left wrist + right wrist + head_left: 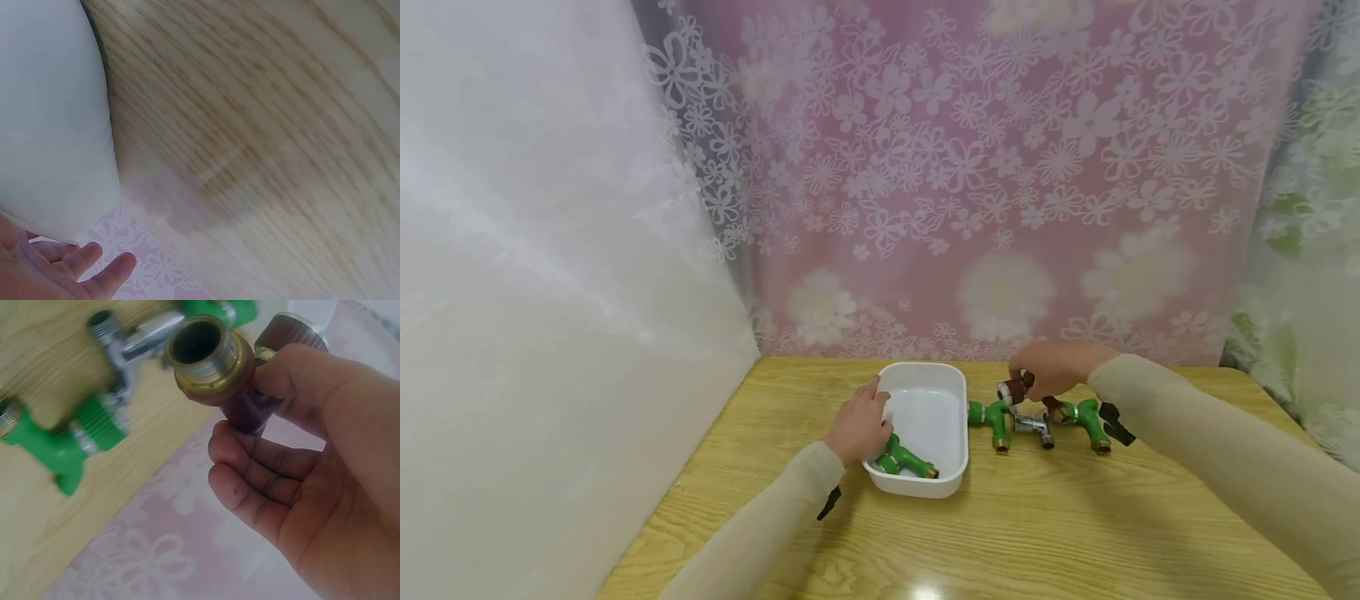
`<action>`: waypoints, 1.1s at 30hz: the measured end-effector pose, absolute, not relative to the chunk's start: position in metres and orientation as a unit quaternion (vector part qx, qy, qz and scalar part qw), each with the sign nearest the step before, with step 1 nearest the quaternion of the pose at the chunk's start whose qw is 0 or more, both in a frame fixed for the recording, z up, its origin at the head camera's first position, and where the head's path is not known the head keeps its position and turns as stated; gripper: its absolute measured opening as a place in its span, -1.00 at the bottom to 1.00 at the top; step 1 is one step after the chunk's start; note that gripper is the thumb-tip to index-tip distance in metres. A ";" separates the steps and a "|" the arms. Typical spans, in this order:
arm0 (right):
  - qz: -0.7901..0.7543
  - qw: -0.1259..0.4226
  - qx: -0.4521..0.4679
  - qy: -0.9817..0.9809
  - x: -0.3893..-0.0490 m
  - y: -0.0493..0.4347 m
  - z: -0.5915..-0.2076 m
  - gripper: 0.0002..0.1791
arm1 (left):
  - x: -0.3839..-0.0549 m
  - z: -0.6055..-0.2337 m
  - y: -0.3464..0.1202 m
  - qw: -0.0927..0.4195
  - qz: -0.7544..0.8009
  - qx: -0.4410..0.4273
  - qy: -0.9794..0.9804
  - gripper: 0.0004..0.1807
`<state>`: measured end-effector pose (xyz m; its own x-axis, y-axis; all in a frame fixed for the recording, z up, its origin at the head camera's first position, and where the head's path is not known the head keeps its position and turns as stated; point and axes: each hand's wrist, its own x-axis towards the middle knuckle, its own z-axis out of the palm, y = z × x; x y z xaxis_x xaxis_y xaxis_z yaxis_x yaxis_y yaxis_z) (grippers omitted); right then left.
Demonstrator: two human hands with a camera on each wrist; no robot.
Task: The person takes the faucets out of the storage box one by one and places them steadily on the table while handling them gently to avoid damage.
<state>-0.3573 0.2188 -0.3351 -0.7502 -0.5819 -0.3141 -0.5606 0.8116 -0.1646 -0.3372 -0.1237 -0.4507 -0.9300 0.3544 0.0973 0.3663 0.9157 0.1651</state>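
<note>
My left hand (859,423) rests on the left rim of a white tub (961,417), with extended fingertips (119,267) beside its wall in the left wrist view. A green tap (906,458) lies at the tub's near-left corner. My right hand (1051,367) pinches a dark red tap (247,412) between thumb and fingers, above the table. Its threaded brass end (206,353) points toward the right wrist camera. Under and beside this hand lie a chrome tap (1033,425) and two more green taps, one by the tub (998,423), the other to the right (1090,423).
The wooden table (1037,533) ends at a pink floral curtain (925,250) behind the tub. A white sheet (565,292) hangs on the left, a green-patterned one (1292,275) on the right. A black wrist strap (1117,425) hangs below my right sleeve.
</note>
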 end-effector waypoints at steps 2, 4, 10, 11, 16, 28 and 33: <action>-0.036 0.177 -0.302 0.936 -0.357 0.229 -0.339 -0.89 | -0.337 -0.450 -0.124 0.034 -0.093 -0.185 -0.978 -0.45; -0.051 0.179 -0.297 0.937 -0.358 0.239 -0.342 -0.89 | -0.336 -0.450 -0.123 0.034 -0.091 -0.185 -0.978 -0.45; -0.078 0.176 -0.288 0.938 -0.359 0.267 -0.349 -0.86 | -0.337 -0.451 -0.123 0.027 -0.092 -0.177 -0.980 -0.44; -0.077 0.175 -0.286 0.939 -0.360 0.272 -0.351 -0.84 | -0.337 -0.451 -0.123 0.026 -0.093 -0.176 -0.980 -0.43; -0.068 0.161 -0.280 0.944 -0.360 0.296 -0.358 -0.73 | -0.337 -0.451 -0.122 0.028 -0.094 -0.175 -0.980 -0.44; -0.067 0.144 -0.265 0.951 -0.355 0.339 -0.370 -0.75 | -0.339 -0.455 -0.124 0.037 -0.087 -0.184 -0.978 -0.44; -0.055 0.142 -0.252 0.956 -0.355 0.354 -0.377 -0.67 | -0.338 -0.455 -0.123 0.034 -0.090 -0.179 -0.979 -0.43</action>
<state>-0.3552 0.3536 -0.3767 -0.8324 -0.4976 -0.2438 -0.4665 0.8667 -0.1764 -0.3384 -0.1233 -0.4549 -0.9335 0.3447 0.0984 0.3568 0.9198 0.1633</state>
